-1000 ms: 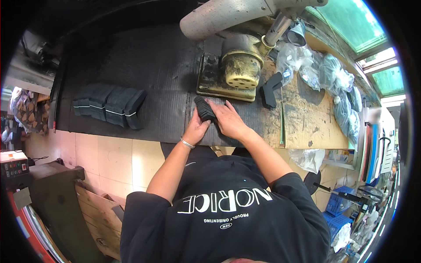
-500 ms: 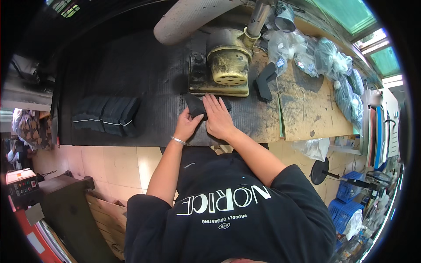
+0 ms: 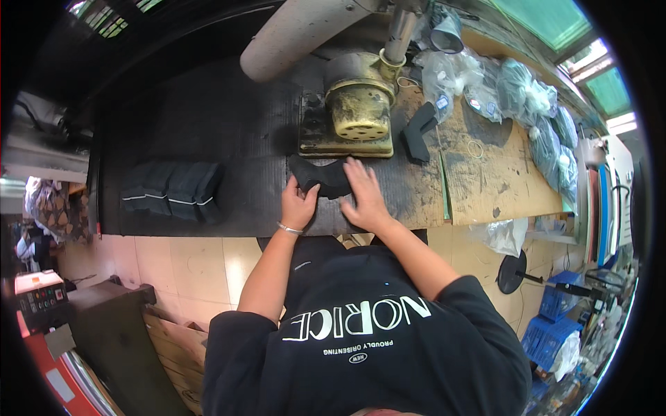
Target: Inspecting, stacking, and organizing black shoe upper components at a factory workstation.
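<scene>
A black, curved foam-like piece [image 3: 320,177] lies on the dark worktop in front of the machine. My left hand [image 3: 298,208] pinches its left part, the thumb on top near the front edge. Over the right end of the piece, my right hand [image 3: 366,197] rests with fingers stretched out and the thumb apart. Its fingers hide that end. A similar black angled piece [image 3: 417,135] lies to the right of the machine. Off to the left sits a row of black pieces [image 3: 171,191] pressed together, with a thin white line across their front.
A yellowish, dust-stained machine head [image 3: 358,111] stands on its base [image 3: 345,151] just beyond my hands, with a thick grey pipe [image 3: 305,35] above. Clear plastic bags [image 3: 517,90] crowd the right back. Blue crates [image 3: 551,340] stand on the floor at the right.
My right hand has slid right, and its fingers have spread. More of the black curved piece now shows between my hands. My left hand still pinches its left part.
</scene>
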